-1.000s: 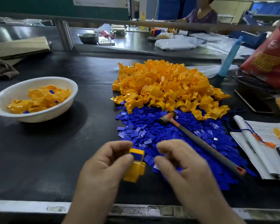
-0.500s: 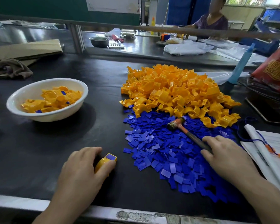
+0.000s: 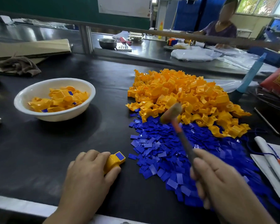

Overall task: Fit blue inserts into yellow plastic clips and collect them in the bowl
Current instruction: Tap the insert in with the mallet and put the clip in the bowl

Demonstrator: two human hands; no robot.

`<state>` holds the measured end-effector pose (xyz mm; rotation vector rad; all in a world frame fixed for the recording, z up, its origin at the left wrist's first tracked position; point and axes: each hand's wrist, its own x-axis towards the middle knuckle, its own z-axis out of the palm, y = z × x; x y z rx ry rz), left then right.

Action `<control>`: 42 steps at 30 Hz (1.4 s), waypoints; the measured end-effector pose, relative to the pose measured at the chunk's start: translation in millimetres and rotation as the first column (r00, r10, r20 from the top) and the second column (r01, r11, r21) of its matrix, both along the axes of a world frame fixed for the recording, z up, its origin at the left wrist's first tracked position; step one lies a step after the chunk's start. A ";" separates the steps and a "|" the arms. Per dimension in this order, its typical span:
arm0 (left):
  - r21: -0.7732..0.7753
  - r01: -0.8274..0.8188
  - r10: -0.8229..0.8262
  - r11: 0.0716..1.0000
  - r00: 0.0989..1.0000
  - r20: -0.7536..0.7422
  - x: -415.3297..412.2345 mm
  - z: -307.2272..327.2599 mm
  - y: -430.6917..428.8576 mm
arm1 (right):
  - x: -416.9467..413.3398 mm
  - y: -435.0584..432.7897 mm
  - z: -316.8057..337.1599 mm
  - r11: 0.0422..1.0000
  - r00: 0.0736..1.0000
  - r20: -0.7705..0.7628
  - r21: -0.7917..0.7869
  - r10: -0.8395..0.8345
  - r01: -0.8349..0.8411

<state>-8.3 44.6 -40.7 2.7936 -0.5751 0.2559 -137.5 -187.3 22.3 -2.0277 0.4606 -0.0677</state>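
My left hand (image 3: 86, 173) pins a yellow clip (image 3: 114, 160) to the black table, a blue insert showing in its top face. My right hand (image 3: 220, 180) grips the handle of a small hammer (image 3: 171, 113), whose blurred head is raised over the edge of the piles. A big heap of yellow clips (image 3: 184, 96) lies at the centre right, with a spread of loose blue inserts (image 3: 165, 151) in front of it. The white bowl (image 3: 39, 88) at the left holds several fitted clips.
Rolled papers and a corded pen (image 3: 275, 160) lie at the right edge. A blue bottle (image 3: 252, 71) and a red bag (image 3: 278, 78) stand at the far right. Cardboard and a brown rag (image 3: 21, 65) lie at the far left. A person sits at the bench beyond the rail.
My left hand has set the clip down on the table and holds it there. My right hand has taken the hammer by the handle and lifted its head off the blue inserts.
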 end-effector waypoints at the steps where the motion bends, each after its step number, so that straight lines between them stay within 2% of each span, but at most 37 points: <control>1: 0.000 0.004 -0.004 1.000 1.000 0.005 0.6 -0.2 -0.2 | 0.9 7.2 -2.3 0.999 0.998 -0.047 0.015 0.033 -0.032; 3: 0.007 0.010 -0.010 1.000 1.000 0.019 1.0 -1.5 0.1 | 2.2 16.1 -8.6 0.997 0.994 -0.084 -0.031 0.067 -0.070; 4: 0.005 0.012 -0.013 1.000 1.000 0.025 1.1 -2.0 0.3 | 3.5 18.9 -11.6 0.990 0.994 -0.080 -0.107 0.080 -0.089; 7: 0.000 0.018 -0.018 1.000 0.999 0.033 1.7 -2.1 0.1 | 4.9 35.2 -8.7 0.873 0.980 -0.107 -0.445 0.168 -0.198; 9: 0.000 0.020 -0.020 1.000 0.999 0.041 1.4 -1.7 0.1 | 3.6 45.5 -8.1 0.811 0.961 -0.161 -0.516 0.224 -0.276; 16: 0.012 0.035 -0.036 0.999 0.998 0.044 1.3 -2.7 1.3 | 10.4 45.2 -3.4 0.786 0.915 -0.233 -0.469 0.329 -0.402; 22: -0.010 0.033 -0.033 0.999 0.999 0.036 0.4 -2.9 1.6 | 9.4 43.1 -8.0 0.798 0.949 -0.047 -0.529 0.312 -0.289; 25: 0.002 0.031 -0.031 1.000 0.999 0.028 0.2 -2.6 2.6 | 18.8 53.2 -11.7 0.767 0.936 -0.168 -0.536 0.311 -0.351; 31: -0.016 0.046 -0.045 0.999 0.997 0.054 0.6 -6.1 2.9 | 10.3 44.8 -9.0 0.809 0.952 -0.067 -0.513 0.297 -0.288; 35: -0.010 0.042 -0.041 0.999 0.998 0.042 0.9 -5.8 3.4 | 10.0 48.6 -16.9 0.787 0.932 -0.146 -0.501 0.332 -0.359; 39: -0.013 0.035 -0.035 0.999 0.998 0.048 -0.9 -0.7 3.3 | 4.8 31.7 -11.4 0.836 0.964 -0.069 -0.484 0.258 -0.258; 42: -0.040 0.032 -0.032 0.999 0.999 0.016 1.4 -0.8 3.1 | -1.0 14.6 -5.4 0.838 0.990 0.016 -0.535 0.140 -0.110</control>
